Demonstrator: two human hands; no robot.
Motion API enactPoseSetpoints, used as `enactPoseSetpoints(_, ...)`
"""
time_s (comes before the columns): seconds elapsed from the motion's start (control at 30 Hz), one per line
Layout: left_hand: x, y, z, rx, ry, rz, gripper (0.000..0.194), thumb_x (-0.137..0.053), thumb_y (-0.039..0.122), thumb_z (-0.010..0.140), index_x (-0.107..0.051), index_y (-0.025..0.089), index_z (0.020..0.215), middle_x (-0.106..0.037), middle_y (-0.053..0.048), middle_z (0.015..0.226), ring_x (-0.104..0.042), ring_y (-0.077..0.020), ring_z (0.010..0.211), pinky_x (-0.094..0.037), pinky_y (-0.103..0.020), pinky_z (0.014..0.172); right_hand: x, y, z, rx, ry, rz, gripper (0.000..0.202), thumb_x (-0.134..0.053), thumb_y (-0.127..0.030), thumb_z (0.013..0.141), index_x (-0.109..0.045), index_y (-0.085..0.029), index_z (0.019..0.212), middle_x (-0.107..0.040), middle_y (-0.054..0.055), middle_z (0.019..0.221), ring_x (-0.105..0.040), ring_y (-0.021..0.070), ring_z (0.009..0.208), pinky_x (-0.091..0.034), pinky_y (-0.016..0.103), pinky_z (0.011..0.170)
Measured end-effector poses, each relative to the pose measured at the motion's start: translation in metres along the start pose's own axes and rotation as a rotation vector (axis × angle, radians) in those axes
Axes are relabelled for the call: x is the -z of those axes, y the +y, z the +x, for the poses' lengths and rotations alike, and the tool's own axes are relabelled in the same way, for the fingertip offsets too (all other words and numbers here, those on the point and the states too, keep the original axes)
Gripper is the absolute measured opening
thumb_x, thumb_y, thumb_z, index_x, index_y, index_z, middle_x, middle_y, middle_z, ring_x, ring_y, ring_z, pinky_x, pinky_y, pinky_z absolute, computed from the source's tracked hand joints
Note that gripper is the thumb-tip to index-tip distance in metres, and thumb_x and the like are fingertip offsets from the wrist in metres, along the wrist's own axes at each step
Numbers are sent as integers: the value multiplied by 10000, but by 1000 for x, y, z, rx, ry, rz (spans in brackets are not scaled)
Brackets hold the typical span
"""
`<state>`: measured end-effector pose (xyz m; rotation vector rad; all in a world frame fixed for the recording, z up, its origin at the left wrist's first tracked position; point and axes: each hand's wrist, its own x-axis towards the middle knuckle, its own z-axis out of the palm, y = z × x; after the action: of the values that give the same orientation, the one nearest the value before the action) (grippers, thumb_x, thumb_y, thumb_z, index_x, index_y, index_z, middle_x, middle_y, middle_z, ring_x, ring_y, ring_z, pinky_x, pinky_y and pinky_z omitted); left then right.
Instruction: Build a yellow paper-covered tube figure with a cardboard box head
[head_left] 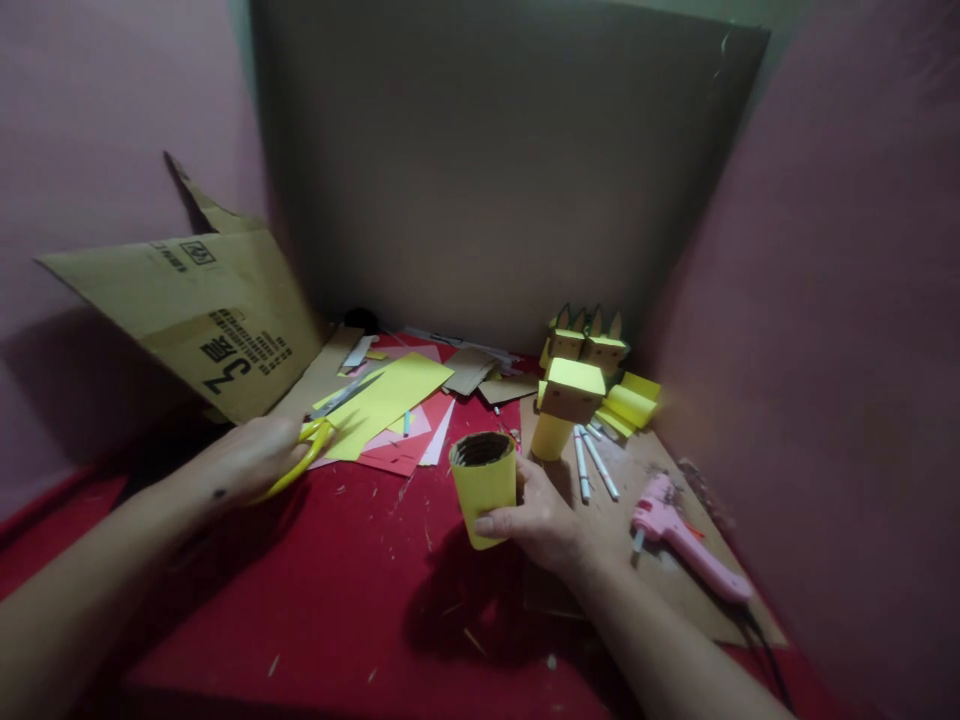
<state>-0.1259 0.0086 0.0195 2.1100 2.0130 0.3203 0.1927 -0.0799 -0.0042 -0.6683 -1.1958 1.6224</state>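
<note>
Taking the one yellow cup (487,500) as the centre of a clock, with twelve at the far side, the right hand (536,515) grips it from three o'clock, partly curled, thumb on the near face and fingers around the side. The cup leans slightly, its open mouth showing a ridged brown lining; whether its base touches the red table (337,600) cannot be told. At nine o'clock the left hand (262,450) is closed around the yellow handles of one pair of scissors (319,437), whose blades point toward two o'clock over one large yellow sheet (405,390). Pink, red and white paper pieces (437,435) lie about that sheet, too overlapped to count. One printed cardboard box (255,310) stands at ten o'clock. Two brown cardboard pieces (470,370) lie near twelve. Three box-headed figures stand between one and two: one nearer figure (574,390) and two farther figures (586,348) side by side, with four pointed tips in all. Folded yellow paper (632,402) sits at two o'clock. Nearer three, two long white pens (590,464) and one pink glue gun (686,540) rest on one cardboard sheet (622,560).
</note>
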Motion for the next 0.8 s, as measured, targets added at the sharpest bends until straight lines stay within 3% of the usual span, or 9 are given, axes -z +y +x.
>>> enactPoseSetpoints(0.17, 2, -1, 18, -11, -49, 158, 371, -540, 446, 768, -653, 117, 900, -669, -174, 819, -634, -330, 765, -365, -301, 605, 1, 2, 0, -45, -5, 14, 622, -909, -198, 438, -679, -200, 1016, -678, 15, 852, -598, 168, 734, -478, 297, 660)
enactPoseSetpoints(0.33, 3, 2, 13, -57, 22, 226, 256, -520, 371, 800, -674, 178, 867, -594, -35, 659, -555, -220, 606, -296, -255, 560, -1, 1, -1, -51, -41, 37, 619, -900, -224, 484, -675, -213, 1060, -669, 19, 873, -588, 169, 741, -461, 295, 654)
enactPoseSetpoints(0.43, 12, 17, -1, -186, 122, 203, 237, -541, 333, 821, -699, 190, 924, -608, -34, 728, -544, -204, 663, -298, -261, 600, -1, 1, 0, -53, -51, 65, 594, -896, -250, 503, -674, -204, 1052, -669, 28, 877, -580, 167, 733, -457, 289, 645)
enactPoseSetpoints(0.5, 19, 38, -13, -310, 187, 7, 293, -590, 365, 821, -708, 178, 1013, -643, -54, 827, -563, -200, 707, -362, -277, 649, -1, 1, 0, -56, -49, 86, 569, -887, -265, 505, -677, -190, 1028, -666, 36, 871, -574, 170, 729, -453, 284, 633)
enactPoseSetpoints(0.6, 25, 79, -32, -547, -10, -444, 366, -639, 487, 827, -716, 245, 1092, -685, -51, 982, -606, -200, 810, -449, -288, 710, -2, 1, 0, -62, -53, 130, 565, -859, -260, 532, -670, -183, 1059, -665, 39, 878, -566, 163, 714, -447, 267, 613)
enactPoseSetpoints(0.67, 25, 105, -40, -635, -162, -628, 361, -700, 449, 803, -709, 293, 1129, -675, -35, 1083, -600, -173, 783, -475, -282, 700, -3, 0, 0, -69, -62, 167, 580, -834, -257, 563, -656, -182, 1109, -664, 41, 895, -571, 161, 711, -454, 264, 615)
enactPoseSetpoints(0.8, 18, 131, -40, -734, -264, -769, 117, -734, 349, 795, -771, 272, 874, -692, -21, 991, -619, -189, 867, -495, -288, 763, -5, -4, -2, -92, -41, 230, 560, -803, -260, 570, -637, -176, 1098, -647, 29, 856, -568, 161, 685, -480, 275, 628)
